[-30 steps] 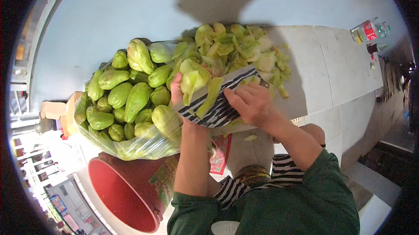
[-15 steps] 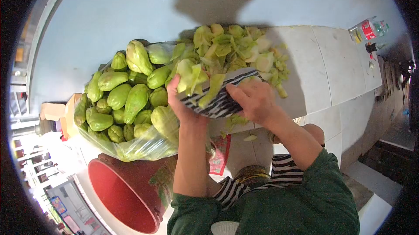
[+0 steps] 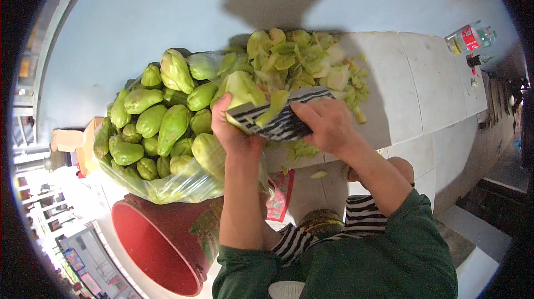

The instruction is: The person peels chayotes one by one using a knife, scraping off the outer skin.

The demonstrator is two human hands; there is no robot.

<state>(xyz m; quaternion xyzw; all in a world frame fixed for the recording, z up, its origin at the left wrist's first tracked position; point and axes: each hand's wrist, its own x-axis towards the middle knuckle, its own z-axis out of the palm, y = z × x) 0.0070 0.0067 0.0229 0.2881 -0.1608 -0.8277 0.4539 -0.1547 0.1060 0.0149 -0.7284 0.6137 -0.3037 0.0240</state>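
Note:
A partly peeled, pale green chayote [image 3: 240, 89] is gripped in my left hand [image 3: 232, 132], its top facing away from me. Fingers of my right hand [image 3: 327, 126] close round the near end of a broad-bladed knife [image 3: 286, 125]; its handle is hidden by the hand. The shiny blade lies against the chayote and mirrors black and white stripes. A strip of peel [image 3: 272, 108] rests on the blade. Just beyond both hands is a heap of chayote peelings [image 3: 303, 57].
Left of my hands, a clear plastic bag [image 3: 192, 187] holds many whole chayotes [image 3: 173, 128]. Below it stands a red bucket [image 3: 153, 246]. The tiled ledge [image 3: 439, 85] runs right to a plastic bottle [image 3: 471, 39]. A wall [image 3: 150, 4] rises behind. A cardboard box [image 3: 92, 149] sits far left.
The blade has turned and shifted slightly upward, and its peel strip now lies more to the right. More of the chayote's pale surface shows. Both hands keep their hold.

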